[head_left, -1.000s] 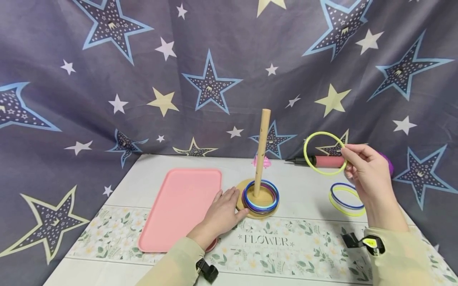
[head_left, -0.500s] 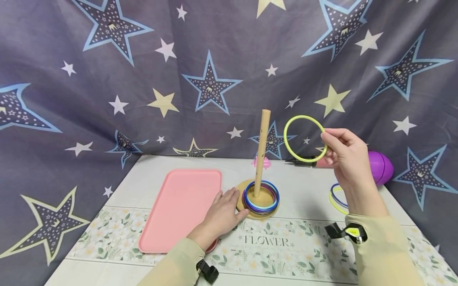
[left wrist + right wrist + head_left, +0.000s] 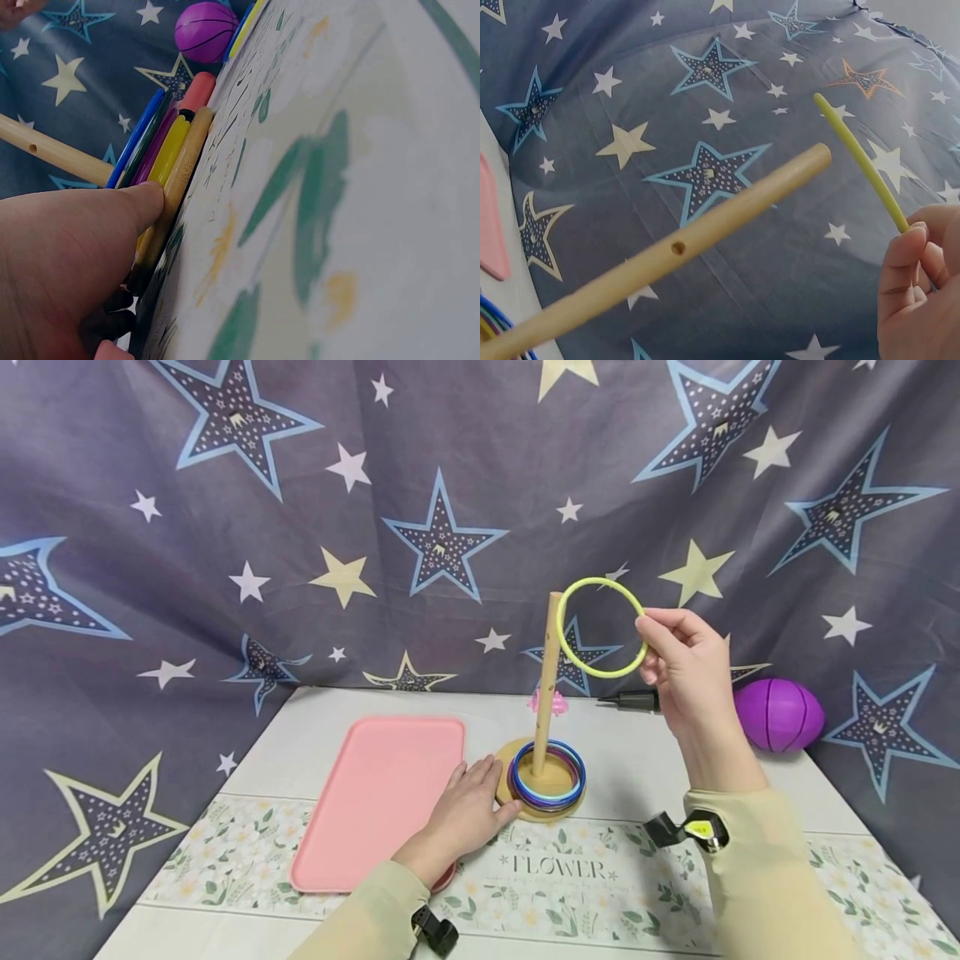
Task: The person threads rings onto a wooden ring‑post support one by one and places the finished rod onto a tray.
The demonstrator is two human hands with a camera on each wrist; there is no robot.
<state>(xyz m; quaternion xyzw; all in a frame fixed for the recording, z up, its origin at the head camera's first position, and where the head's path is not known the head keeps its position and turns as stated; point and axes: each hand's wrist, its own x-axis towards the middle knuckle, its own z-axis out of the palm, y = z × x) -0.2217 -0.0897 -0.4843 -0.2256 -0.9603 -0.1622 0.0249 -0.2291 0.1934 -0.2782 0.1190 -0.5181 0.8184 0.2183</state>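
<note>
My right hand pinches a yellow-green ring between thumb and fingers, raised at the height of the wooden post's top. In the head view, the ring's left edge overlaps the post. The right wrist view shows the ring nearly edge-on, just beyond the end of the post. Several coloured rings, blue outermost, lie around the post's foot on the round wooden base. My left hand rests at the base's left side with fingers extended, its thumb at the base's edge.
A pink tray lies left of the base, partly under my left forearm. Behind the post is a small pink object. A pump with a black nozzle and a purple ball sit at the back right. A star-patterned cloth hangs behind.
My right hand has carried the yellow-green ring left and upward, from over the right side to beside the post's top. The purple ball has come into view. My left hand stays put.
</note>
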